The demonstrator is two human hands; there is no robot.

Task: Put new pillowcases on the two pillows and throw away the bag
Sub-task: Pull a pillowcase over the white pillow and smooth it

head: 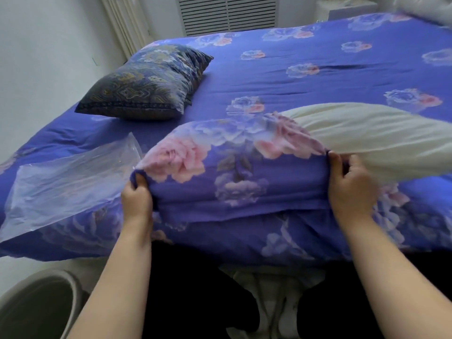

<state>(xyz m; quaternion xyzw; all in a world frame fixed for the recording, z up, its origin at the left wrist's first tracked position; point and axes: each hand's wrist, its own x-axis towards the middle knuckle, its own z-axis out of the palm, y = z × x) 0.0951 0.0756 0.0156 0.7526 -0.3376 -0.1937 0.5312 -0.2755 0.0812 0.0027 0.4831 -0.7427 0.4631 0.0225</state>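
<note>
Centrally, head view: left hand (136, 195) fingers clamped on floral pillowcase (234, 172) corner, right hand (351, 184) gripping its open edge, white pillow (376, 140) half inside toward 3 o'clock, clear bag (66, 182) at 9 o'clock, patterned pillow (146, 84) at 11 o'clock on bed (318, 69).

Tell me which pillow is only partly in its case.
The white pillow by the hands, half inside the floral pillowcase; the dark paisley pillow at far left is fully covered.
</note>
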